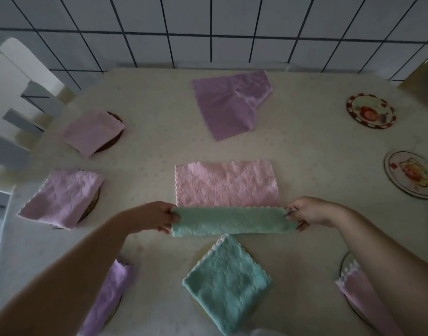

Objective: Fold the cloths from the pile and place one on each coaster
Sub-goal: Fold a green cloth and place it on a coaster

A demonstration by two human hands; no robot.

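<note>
Hands (157,218) (305,214) pinch green cloth (232,221), fingertips seemingly hidden.

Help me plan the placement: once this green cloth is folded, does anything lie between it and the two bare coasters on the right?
Nothing visible does. The green textured cloth, held at its ends by the left hand and right hand, has only bare tablecloth between it and the two round picture coasters.

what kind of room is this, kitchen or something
Probably a home kitchen or dining corner, though I can't be sure. A white tiled wall backs a table under a pale cloth, set with picture coasters, and a white chair stands at its left.
</note>
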